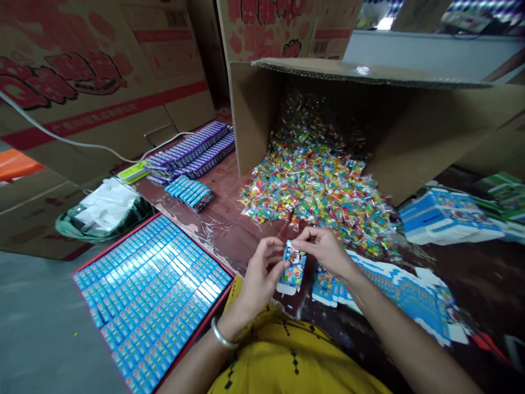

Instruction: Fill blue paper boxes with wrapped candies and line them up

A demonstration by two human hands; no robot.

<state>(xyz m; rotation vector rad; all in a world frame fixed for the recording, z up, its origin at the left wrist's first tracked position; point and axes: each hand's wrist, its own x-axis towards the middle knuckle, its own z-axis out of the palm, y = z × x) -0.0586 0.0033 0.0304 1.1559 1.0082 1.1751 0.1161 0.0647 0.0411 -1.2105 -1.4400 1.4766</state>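
My left hand (259, 273) and my right hand (322, 249) both pinch one small blue printed carton (292, 272), held upright over the near edge of the dark table (221, 224). The left fingers grip its left side, the right fingers hold its top end. Just beyond lies a heap of small clear candy packets (324, 191) spilling out of a big cardboard box (414, 131) tipped on its side. Flat blue carton blanks (406, 295) are spread under my right forearm.
A red tray (150, 298) packed with rows of blue cartons sits at lower left. Purple cartons (192, 148) and a few blue ones (191, 192) lie farther back. A green bag with white scraps (102, 210), a power strip (132, 171) and stacked blanks (443, 216) surround the table.
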